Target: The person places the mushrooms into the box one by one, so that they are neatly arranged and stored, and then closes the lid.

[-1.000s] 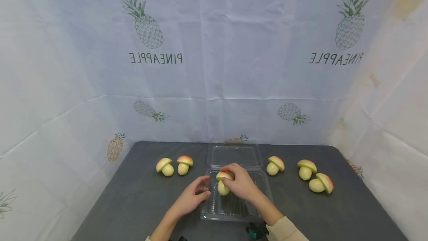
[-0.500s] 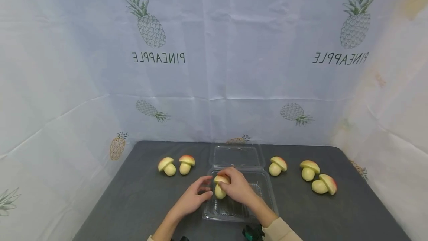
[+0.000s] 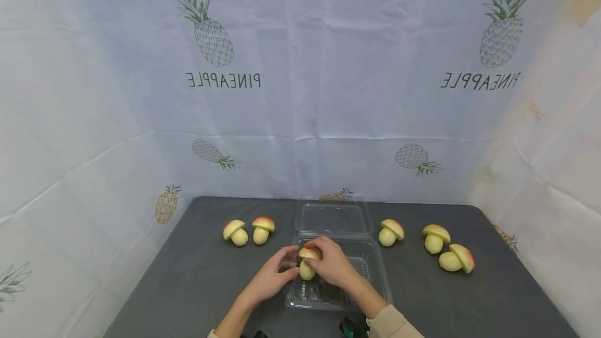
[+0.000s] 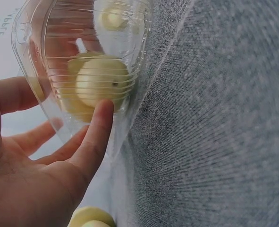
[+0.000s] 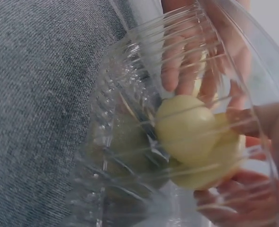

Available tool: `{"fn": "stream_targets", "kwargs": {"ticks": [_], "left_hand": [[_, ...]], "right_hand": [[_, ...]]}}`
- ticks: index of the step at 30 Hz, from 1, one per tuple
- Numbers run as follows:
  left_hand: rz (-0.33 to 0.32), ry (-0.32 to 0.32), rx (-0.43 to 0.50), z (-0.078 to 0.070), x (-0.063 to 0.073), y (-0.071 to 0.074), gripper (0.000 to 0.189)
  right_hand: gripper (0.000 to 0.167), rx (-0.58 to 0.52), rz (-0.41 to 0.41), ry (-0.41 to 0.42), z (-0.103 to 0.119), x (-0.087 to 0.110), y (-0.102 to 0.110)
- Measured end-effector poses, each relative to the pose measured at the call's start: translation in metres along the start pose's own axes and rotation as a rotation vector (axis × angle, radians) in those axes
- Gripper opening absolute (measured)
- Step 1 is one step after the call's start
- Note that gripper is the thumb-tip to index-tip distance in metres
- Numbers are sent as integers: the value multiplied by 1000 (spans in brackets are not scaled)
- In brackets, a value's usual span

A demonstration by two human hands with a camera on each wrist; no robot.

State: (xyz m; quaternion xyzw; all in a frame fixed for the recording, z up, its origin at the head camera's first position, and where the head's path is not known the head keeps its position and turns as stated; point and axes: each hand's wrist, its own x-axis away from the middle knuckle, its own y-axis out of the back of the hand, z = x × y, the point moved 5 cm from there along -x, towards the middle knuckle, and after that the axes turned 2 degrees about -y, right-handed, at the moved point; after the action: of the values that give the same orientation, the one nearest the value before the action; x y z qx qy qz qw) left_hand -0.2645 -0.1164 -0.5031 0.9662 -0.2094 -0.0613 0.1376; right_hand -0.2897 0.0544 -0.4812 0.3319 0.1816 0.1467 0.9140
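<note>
My right hand (image 3: 332,265) pinches a yellow mushroom-shaped piece (image 3: 307,271) with a red-tinged cap, inside the left part of a clear plastic clamshell box (image 3: 324,306). Thumb and fingers hold it by the cap, its rounded stem end toward me. Through the clear wall in the right wrist view, that pale stem (image 5: 184,127) sits low in the box. My left hand (image 3: 269,278) stays at the box's left side, fingers loosely spread and holding nothing. One fingertip (image 4: 105,106) lies against the outer wall in the left wrist view.
The box's lid (image 3: 333,218) lies folded back behind it. Two more mushroom pieces, one of them here (image 3: 262,230), sit at the left; three, including this mushroom piece (image 3: 391,232), sit at the right. A patterned curtain (image 3: 338,108) stands behind the dark table (image 3: 188,275).
My right hand has moved the mushroom piece slightly left and toward me, closer to the box's left wall. The left hand has hardly moved.
</note>
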Motion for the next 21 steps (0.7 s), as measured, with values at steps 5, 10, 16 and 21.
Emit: {"fn": "stream_targets", "kwargs": {"ticks": [5, 10, 16, 21], "left_hand": [[-5, -14, 13, -1, 0, -1, 54], [-8, -11, 31, 1, 1, -1, 54], [-5, -8, -1, 0, 1, 0, 55], [-3, -15, -6, -1, 1, 0, 55]], "right_hand": [[30, 9, -4, -3, 1, 1, 3], [31, 14, 17, -18, 4, 3, 7], [31, 18, 39, -19, 10, 8, 16], [30, 31, 37, -5, 16, 15, 25]]}}
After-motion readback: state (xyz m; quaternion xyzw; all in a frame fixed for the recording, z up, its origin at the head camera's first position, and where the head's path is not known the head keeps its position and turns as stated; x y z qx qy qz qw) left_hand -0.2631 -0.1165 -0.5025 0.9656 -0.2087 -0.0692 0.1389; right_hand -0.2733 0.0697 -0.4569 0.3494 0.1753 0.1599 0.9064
